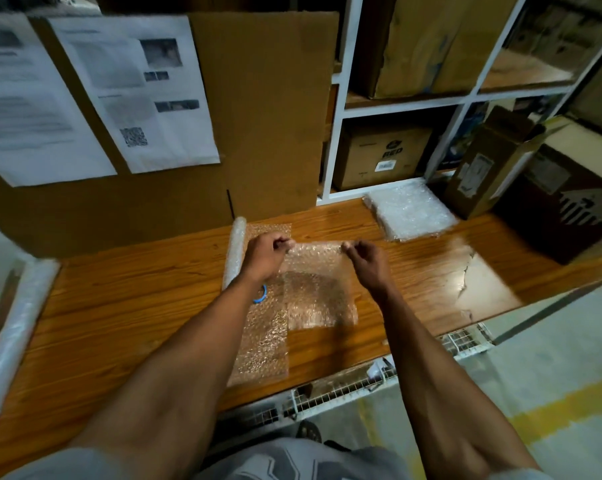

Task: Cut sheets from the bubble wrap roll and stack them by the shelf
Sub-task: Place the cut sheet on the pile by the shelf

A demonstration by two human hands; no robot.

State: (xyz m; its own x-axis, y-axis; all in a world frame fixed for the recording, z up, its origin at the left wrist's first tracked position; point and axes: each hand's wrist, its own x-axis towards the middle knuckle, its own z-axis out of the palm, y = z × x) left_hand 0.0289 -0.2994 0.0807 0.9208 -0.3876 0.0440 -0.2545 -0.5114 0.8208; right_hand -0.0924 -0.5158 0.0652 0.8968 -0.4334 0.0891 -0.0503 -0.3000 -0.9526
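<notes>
Pinching bubbly clear sheet (318, 271) corners — left hand (264, 252), right hand (367, 259)

overall light: pretty dim and warm, everything leans orange-brown
brightest spot: a white glare patch on the table (464, 271) right of the hands, so the light seems to come from above on that side
shadows: soft ones from the arms over the bubble wrap sheet (318, 289); the shelf (401, 110) compartments go nearly black inside
blur: the printed papers (136, 91) up top are smeared, text unreadable
distortion: wide-angle bend, table edges and shelf posts curve toward the corners
sharpness: centre is okay, the edges go mushy
</notes>
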